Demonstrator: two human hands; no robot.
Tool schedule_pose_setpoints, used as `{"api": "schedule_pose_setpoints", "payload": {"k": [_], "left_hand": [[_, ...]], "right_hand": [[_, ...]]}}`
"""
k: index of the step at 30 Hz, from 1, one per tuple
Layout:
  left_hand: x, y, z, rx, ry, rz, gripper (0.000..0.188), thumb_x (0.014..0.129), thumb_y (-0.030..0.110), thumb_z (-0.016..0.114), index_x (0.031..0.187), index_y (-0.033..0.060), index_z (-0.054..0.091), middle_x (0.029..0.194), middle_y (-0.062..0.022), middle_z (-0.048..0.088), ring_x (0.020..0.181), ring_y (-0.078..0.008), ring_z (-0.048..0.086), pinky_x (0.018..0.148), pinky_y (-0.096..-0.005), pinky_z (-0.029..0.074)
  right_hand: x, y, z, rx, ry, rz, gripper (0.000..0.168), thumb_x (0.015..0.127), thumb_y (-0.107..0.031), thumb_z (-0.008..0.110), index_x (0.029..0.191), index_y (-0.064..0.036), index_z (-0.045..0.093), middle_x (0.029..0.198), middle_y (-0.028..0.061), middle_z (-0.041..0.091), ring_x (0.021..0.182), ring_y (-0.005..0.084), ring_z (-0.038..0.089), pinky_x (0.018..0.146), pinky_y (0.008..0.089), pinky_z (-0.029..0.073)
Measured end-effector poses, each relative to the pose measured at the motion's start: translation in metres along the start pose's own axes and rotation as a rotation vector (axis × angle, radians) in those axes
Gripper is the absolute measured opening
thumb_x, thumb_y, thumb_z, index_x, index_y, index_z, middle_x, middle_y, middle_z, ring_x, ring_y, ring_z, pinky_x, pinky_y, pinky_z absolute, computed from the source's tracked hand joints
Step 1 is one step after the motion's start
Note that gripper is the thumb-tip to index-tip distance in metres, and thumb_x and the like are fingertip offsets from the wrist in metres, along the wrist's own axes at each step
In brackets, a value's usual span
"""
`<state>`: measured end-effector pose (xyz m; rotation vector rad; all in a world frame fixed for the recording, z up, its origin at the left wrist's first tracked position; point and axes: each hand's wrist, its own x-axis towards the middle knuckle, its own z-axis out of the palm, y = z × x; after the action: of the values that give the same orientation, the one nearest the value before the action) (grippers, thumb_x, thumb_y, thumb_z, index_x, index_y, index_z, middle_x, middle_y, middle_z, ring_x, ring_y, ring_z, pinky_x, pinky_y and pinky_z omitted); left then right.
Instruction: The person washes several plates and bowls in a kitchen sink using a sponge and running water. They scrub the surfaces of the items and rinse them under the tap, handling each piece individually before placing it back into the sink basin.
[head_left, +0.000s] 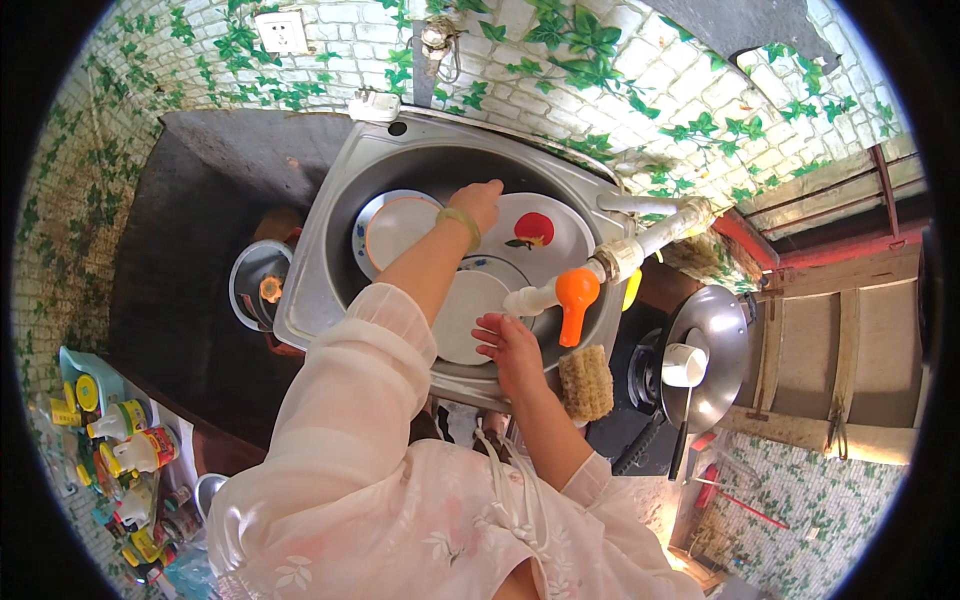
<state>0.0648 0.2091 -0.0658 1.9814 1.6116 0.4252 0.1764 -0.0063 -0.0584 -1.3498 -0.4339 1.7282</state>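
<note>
A round steel sink (345, 169) lies before me with several dishes in it. My left hand (478, 204), a pale green bangle on its wrist, reaches over the inner rim of a white plate (559, 206) decorated with a red fruit. Its fingers are mostly hidden, so a grip cannot be made out. At left is a blue-patterned dish (397, 229) with an orange line. Nearest me sits a pale bowl or plate (469, 319). Over its right edge, my right hand (514, 352) has its fingers apart and empty, just below the spout of a white tap (619, 259) with an orange lever (576, 300).
A tan scrubbing sponge (586, 382) rests at the sink's right front edge. Further right, a wok (709, 337) on a stove holds a white ladle (684, 365). A metal pot (259, 285) stands left of the sink. Bottles (127, 420) crowd the lower left.
</note>
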Motion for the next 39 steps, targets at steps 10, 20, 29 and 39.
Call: {"api": "schedule_pose_setpoints", "payload": {"k": [10,20,29,39], "left_hand": [[0.001,0.021,-0.024,0.117,0.442,0.493,0.012,0.074,0.006,0.054,0.084,0.0096,0.049,0.077,-0.0095,0.059,0.072,-0.0298,0.06,0.06,-0.0424,0.047],[-0.031,0.027,-0.088,0.037,0.454,0.155,0.013,0.073,0.006,0.054,0.085,0.0053,0.051,0.08,-0.0185,0.061,0.075,-0.038,0.059,0.065,-0.0474,0.046],[-0.101,-0.024,-0.098,-0.22,0.325,-0.105,0.017,0.07,0.004,0.052,0.087,0.0006,0.056,0.087,-0.024,0.061,0.088,-0.0414,0.057,0.077,-0.0435,0.045],[-0.171,-0.031,-0.08,-0.848,0.251,-0.286,0.035,0.068,0.002,0.063,0.102,-0.0026,0.055,0.092,-0.0152,0.063,0.086,-0.0263,0.063,0.074,-0.0337,0.049]], "right_hand": [[-0.006,-0.004,0.003,0.001,-0.059,0.001,0.031,0.095,-0.026,0.042,0.107,0.0,0.053,0.104,0.0128,0.06,0.092,0.0215,0.06,0.072,0.0318,0.047],[-0.008,-0.005,0.004,-0.006,0.01,-0.03,0.031,0.094,-0.024,0.044,0.111,0.0,0.049,0.108,0.0138,0.059,0.094,0.0242,0.06,0.074,0.0326,0.047],[-0.014,-0.025,0.017,0.206,0.067,-0.138,0.038,0.09,-0.021,0.054,0.119,0.001,0.043,0.105,0.0128,0.057,0.092,0.0242,0.06,0.072,0.0366,0.052],[0.0,-0.015,0.009,0.131,0.26,-0.037,0.046,0.068,0.006,0.053,0.114,0.0,0.048,0.103,0.0112,0.058,0.088,0.0272,0.06,0.072,0.0399,0.052]]}}
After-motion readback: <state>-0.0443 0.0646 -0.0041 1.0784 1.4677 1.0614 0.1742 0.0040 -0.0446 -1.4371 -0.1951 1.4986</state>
